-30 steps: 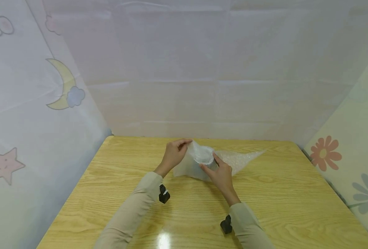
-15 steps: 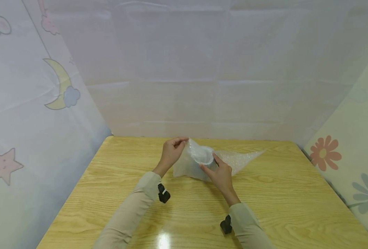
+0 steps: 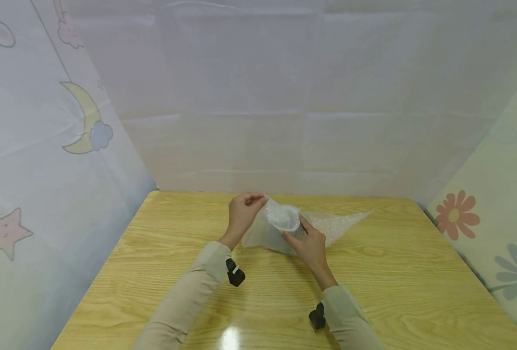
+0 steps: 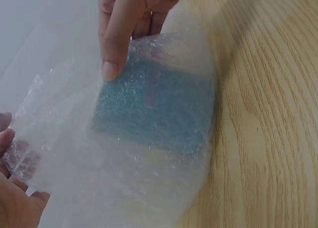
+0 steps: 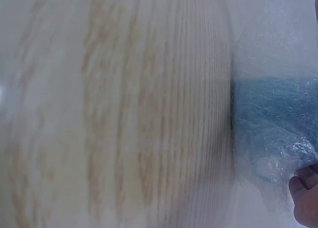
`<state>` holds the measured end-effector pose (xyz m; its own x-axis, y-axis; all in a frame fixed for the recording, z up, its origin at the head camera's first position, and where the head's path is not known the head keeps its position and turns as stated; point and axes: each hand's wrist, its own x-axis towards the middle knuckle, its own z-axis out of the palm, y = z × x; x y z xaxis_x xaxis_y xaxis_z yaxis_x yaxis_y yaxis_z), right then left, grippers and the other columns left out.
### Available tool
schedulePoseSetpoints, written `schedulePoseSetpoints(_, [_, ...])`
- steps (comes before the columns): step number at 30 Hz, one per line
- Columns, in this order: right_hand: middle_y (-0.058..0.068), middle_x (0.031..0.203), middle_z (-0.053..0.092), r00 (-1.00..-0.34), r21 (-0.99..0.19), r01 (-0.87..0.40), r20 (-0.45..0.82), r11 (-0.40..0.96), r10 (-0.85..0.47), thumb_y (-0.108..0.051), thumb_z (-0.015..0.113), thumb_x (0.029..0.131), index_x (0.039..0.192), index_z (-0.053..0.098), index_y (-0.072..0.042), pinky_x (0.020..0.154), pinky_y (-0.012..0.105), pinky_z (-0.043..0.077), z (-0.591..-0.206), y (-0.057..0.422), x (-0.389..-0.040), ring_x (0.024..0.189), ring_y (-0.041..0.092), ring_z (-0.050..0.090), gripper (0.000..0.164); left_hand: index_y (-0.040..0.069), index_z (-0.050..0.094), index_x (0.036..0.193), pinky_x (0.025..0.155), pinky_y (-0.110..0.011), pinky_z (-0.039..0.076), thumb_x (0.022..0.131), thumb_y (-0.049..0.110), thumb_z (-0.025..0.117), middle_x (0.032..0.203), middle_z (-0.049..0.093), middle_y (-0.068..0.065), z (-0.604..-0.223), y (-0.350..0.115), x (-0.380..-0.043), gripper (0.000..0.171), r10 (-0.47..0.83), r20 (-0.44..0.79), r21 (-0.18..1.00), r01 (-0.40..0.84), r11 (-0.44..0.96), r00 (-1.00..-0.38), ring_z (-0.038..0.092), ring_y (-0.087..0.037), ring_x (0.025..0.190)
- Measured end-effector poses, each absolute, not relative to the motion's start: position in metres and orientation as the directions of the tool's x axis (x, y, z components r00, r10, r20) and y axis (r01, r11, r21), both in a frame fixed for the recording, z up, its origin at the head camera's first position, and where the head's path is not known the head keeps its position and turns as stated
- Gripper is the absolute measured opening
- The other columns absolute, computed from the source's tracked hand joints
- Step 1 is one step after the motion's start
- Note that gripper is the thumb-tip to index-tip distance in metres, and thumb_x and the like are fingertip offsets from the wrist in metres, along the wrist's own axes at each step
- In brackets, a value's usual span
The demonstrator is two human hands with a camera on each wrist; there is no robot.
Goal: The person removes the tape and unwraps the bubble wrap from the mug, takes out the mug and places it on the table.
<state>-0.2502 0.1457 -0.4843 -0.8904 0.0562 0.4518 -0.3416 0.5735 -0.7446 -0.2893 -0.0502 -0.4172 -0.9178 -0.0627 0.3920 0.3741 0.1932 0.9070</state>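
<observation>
A teal object with a pink stripe [image 4: 151,96] stands on the table inside a sheet of bubble wrap [image 3: 258,233]. Its top looks round in the head view; the wrap blurs its exact kind. My left hand [image 3: 242,214] pinches a raised upper edge of the wrap, left of the object. From the near right, my right hand [image 3: 311,245] holds the wrapped object near its top, thumb and index finger spread around it. The left wrist view shows the right thumb [image 4: 113,54] against the wrap, and the left hand [image 4: 17,198] with wrap between its fingers.
A loose pointed tail of the wrap spreads to the right across the wooden table [image 3: 170,272]. A pale cloth wall [image 3: 249,141] rises behind the table's back edge. Printed side walls stand at left and right. A black wrist camera [image 3: 235,273] hangs by each sleeve.
My left hand drew the wrap's edge slightly left, then came back a little to the right. The wrap over the object's top has shifted. My right hand stays in place.
</observation>
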Motion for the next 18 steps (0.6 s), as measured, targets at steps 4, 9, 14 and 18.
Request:
schedulePoseSetpoints(4, [0.029, 0.129, 0.051, -0.883, -0.743, -0.356, 0.466, 0.567, 0.055, -0.039, 0.082, 0.078, 0.135, 0.05, 0.009, 0.091, 0.053, 0.047, -0.4843, 0.1456, -0.2487, 0.116, 0.042, 0.053, 0.081, 0.005, 0.076, 0.09, 0.067, -0.025, 0.054, 0.085, 0.019, 0.077, 0.085, 0.073, -0.004, -0.4168, -0.0492, -0.2878, 0.016, -0.11, 0.357, 0.927, 0.337, 0.162, -0.928, 0.069, -0.017, 0.077])
schedulePoseSetpoints(9, [0.028, 0.131, 0.049, -0.889, -0.748, -0.348, 0.455, 0.566, 0.056, -0.04, 0.082, 0.078, 0.135, 0.05, 0.008, 0.094, 0.052, 0.046, -0.4842, 0.1456, -0.2489, 0.12, 0.04, 0.05, 0.082, 0.001, 0.074, 0.089, 0.063, -0.022, 0.051, 0.083, 0.015, 0.079, 0.082, 0.073, -0.008, -0.4171, -0.0503, -0.288, 0.016, -0.141, 0.305, 0.951, 0.295, 0.088, -0.942, 0.07, -0.025, 0.078])
schedulePoseSetpoints(14, [0.028, 0.131, 0.05, -0.893, -0.752, -0.343, 0.447, 0.562, 0.054, -0.041, 0.081, 0.079, 0.136, 0.049, 0.008, 0.094, 0.052, 0.046, -0.4833, 0.1458, -0.248, 0.119, 0.04, 0.051, 0.082, 0.0, 0.07, 0.091, 0.065, -0.023, 0.05, 0.082, 0.012, 0.079, 0.081, 0.073, -0.01, -0.4156, -0.0514, -0.2873, 0.017, -0.151, 0.268, 0.963, 0.263, 0.049, -0.952, 0.07, -0.021, 0.078])
schedulePoseSetpoints(18, [0.027, 0.13, 0.051, -0.896, -0.755, -0.34, 0.442, 0.561, 0.051, -0.041, 0.08, 0.079, 0.136, 0.049, 0.007, 0.094, 0.052, 0.046, -0.4835, 0.1462, -0.2479, 0.118, 0.04, 0.052, 0.081, 0.004, 0.071, 0.1, 0.065, -0.026, 0.051, 0.082, 0.013, 0.079, 0.082, 0.073, -0.008, -0.4143, -0.0522, -0.287, 0.021, -0.151, 0.244, 0.97, 0.238, 0.056, -0.958, 0.07, -0.018, 0.079])
